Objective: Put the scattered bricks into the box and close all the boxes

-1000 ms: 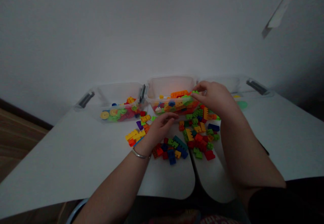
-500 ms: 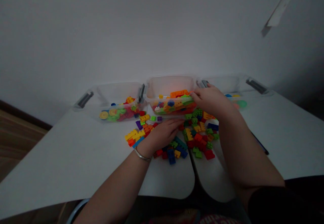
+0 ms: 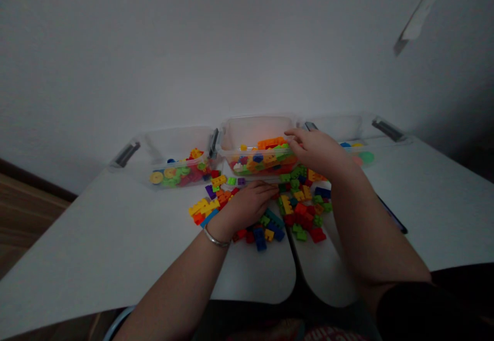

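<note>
My left hand (image 3: 250, 202) lies palm down over the pile of toy building bricks (image 3: 303, 216), fingers stretched to the right; whatever is beneath its palm is hidden. My right hand (image 3: 312, 148) is at the right front corner of the middle clear plastic bin (image 3: 259, 124). Its thumb and index finger are apart over the rim, and I see nothing between them. Orange, green, yellow and blue pieces fill the bottom of that bin. Yellow bricks (image 3: 204, 207) and a dark blue brick (image 3: 260, 239) lie around my left hand.
A clear bin (image 3: 177, 138) with wheels and bricks stands at the left, and another clear bin (image 3: 335, 125) with round pieces at the right. A dark phone-like object (image 3: 392, 215) lies beside my right forearm. A gap (image 3: 299, 274) separates the two white tables (image 3: 127, 243).
My right hand held a green brick above the middle bin, reached down to its rim, and now has its fingers apart without that brick. My left hand has moved down onto the pile.
</note>
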Action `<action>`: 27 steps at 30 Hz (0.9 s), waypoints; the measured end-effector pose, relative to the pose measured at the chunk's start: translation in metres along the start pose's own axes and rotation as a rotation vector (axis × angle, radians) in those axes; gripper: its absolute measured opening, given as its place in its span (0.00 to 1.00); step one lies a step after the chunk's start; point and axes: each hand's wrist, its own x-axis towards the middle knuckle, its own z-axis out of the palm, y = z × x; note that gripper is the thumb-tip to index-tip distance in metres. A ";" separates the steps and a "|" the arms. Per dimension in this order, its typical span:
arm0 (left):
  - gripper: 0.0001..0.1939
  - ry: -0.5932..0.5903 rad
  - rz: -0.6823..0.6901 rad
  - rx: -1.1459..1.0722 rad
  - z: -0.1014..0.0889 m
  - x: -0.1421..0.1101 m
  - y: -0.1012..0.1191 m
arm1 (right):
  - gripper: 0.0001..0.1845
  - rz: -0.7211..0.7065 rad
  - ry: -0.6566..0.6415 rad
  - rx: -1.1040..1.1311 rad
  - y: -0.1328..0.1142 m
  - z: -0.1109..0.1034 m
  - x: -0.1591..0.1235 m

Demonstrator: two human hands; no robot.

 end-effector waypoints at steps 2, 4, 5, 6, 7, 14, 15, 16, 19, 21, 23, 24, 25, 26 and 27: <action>0.23 -0.004 0.005 0.034 -0.001 0.000 0.000 | 0.24 0.039 0.033 0.049 -0.002 -0.004 -0.002; 0.22 -0.004 0.009 0.065 -0.002 -0.001 0.000 | 0.23 0.055 0.074 0.084 -0.004 -0.007 -0.005; 0.21 -0.006 0.006 0.080 -0.002 -0.002 0.001 | 0.22 0.055 0.097 0.099 -0.005 -0.009 -0.005; 0.21 -0.005 -0.004 0.097 -0.003 -0.002 0.001 | 0.21 0.048 0.119 0.113 -0.006 -0.011 -0.006; 0.20 -0.003 -0.023 0.115 -0.003 -0.003 0.001 | 0.20 0.034 0.138 0.129 -0.006 -0.012 -0.007; 0.16 0.007 -0.134 0.224 -0.004 -0.004 0.001 | 0.17 -0.096 0.186 0.190 -0.016 -0.018 -0.015; 0.15 0.008 -0.154 0.237 -0.004 -0.004 0.001 | 0.17 -0.113 0.177 0.193 -0.018 -0.018 -0.016; 0.15 0.009 -0.180 0.248 -0.004 -0.004 0.001 | 0.16 -0.127 0.164 0.196 -0.020 -0.017 -0.017; 0.13 0.000 -0.281 0.257 -0.006 -0.003 -0.001 | 0.15 -0.157 0.124 0.196 -0.024 -0.014 -0.018; 0.12 -0.014 -0.337 0.242 -0.007 -0.003 -0.002 | 0.16 -0.180 0.122 0.189 -0.026 -0.011 -0.018; 0.12 -0.027 -0.369 0.231 -0.007 -0.004 -0.003 | 0.16 -0.213 0.132 0.185 -0.027 -0.009 -0.017; 0.12 -0.029 -0.377 0.227 -0.007 -0.004 -0.003 | 0.16 -0.231 0.135 0.185 -0.028 -0.008 -0.017; 0.13 -0.029 -0.382 0.223 -0.007 -0.004 -0.002 | 0.16 -0.247 0.134 0.188 -0.029 -0.007 -0.016; 0.13 -0.028 -0.386 0.218 -0.008 -0.005 -0.002 | 0.16 -0.262 0.131 0.193 -0.030 -0.007 -0.016; 0.13 -0.025 -0.389 0.210 -0.008 -0.005 -0.001 | 0.15 -0.272 0.128 0.198 -0.032 -0.008 -0.017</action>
